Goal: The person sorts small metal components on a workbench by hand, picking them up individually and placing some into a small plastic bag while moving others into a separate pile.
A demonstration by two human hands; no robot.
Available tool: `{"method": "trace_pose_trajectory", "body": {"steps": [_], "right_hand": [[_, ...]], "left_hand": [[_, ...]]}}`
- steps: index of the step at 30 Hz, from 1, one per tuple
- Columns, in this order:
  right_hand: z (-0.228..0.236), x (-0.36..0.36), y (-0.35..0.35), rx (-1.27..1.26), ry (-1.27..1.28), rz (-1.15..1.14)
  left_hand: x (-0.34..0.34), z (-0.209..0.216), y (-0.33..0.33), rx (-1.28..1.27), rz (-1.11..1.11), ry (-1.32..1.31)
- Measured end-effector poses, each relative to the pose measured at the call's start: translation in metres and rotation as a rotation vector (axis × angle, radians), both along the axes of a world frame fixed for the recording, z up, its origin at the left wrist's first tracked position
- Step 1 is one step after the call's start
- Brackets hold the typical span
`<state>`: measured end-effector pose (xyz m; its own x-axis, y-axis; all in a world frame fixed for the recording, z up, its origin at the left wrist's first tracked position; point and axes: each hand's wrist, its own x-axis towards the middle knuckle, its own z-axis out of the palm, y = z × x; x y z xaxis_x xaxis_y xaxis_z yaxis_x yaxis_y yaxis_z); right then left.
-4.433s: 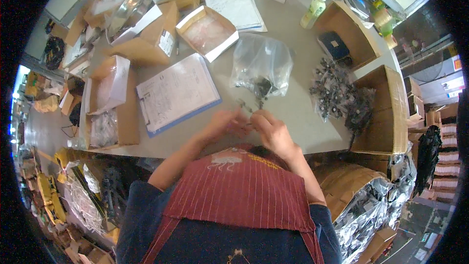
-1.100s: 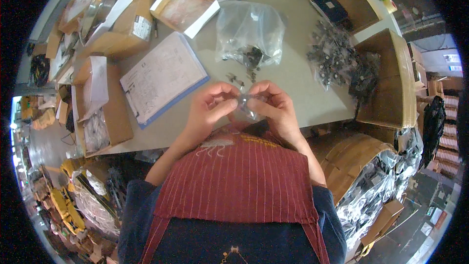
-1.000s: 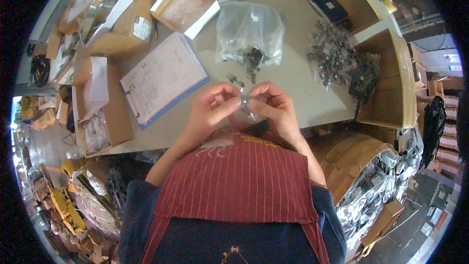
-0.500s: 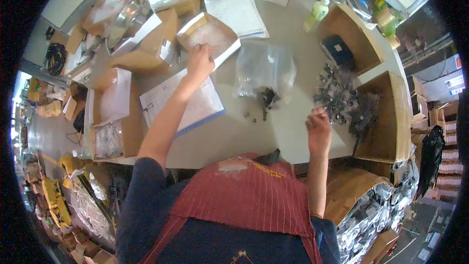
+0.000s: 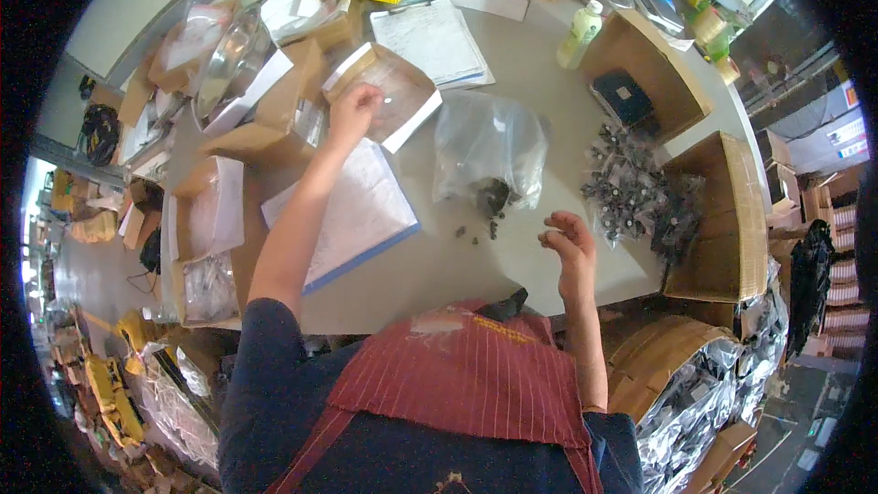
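Observation:
My left hand (image 5: 355, 115) hovers over the near side of a shallow white-lined carton (image 5: 402, 84). Its fingers are drawn together in a pinch, and what sits between them is too small to tell. A tiny white spot shows just beyond the fingertips. On the right, my right hand (image 5: 572, 252) is raised over the table with fingers apart and nothing visible in them. It is between a clear plastic bag (image 5: 489, 142), whose mouth spills small dark parts (image 5: 494, 197), and a heap of small bagged black parts (image 5: 631, 178).
Papers on a blue-edged clipboard (image 5: 370, 210) lie under my left forearm. Open cardboard boxes (image 5: 718, 220) stand at the right, one beside a dark blue block (image 5: 624, 96). More cartons (image 5: 274, 110) crowd the left. A pale green bottle (image 5: 580, 37) stands at the back.
My right hand has moved left, away from the heap of black parts, and its fingers have spread. My left hand stays at the white-lined carton, its fingers shifted slightly. The whole view has tilted a little.

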<state>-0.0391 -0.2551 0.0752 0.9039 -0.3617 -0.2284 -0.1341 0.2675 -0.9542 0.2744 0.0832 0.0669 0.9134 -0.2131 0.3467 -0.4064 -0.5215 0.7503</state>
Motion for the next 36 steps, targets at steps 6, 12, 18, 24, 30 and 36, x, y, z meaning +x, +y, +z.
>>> {"method": "trace_pose_trajectory", "body": {"steps": [6, 12, 18, 24, 30, 36], "right_hand": [[0.035, 0.045, 0.049, -0.347, -0.213, 0.329], [0.055, 0.087, 0.073, -0.248, -0.317, 0.502], [0.044, 0.104, 0.080, -0.128, -0.144, 0.617], [0.034, 0.147, 0.115, -0.155, -0.117, 0.734], [0.031, 0.237, 0.150, -0.361, -0.098, 0.578], [0.021, 0.233, 0.160, -0.916, -0.230, 0.577]], "left_hand": [[-0.109, 0.067, -0.048, -0.523, -0.269, 0.655], [-0.171, 0.066, -0.060, -0.579, -0.425, 0.697], [-0.180, 0.057, -0.026, -0.552, -0.265, 0.681], [-0.180, 0.044, 0.000, -0.672, 0.048, 0.627], [-0.180, 0.022, 0.031, -0.612, 0.251, 0.520], [-0.201, -0.019, 0.051, -0.292, 0.229, 0.397]]}}
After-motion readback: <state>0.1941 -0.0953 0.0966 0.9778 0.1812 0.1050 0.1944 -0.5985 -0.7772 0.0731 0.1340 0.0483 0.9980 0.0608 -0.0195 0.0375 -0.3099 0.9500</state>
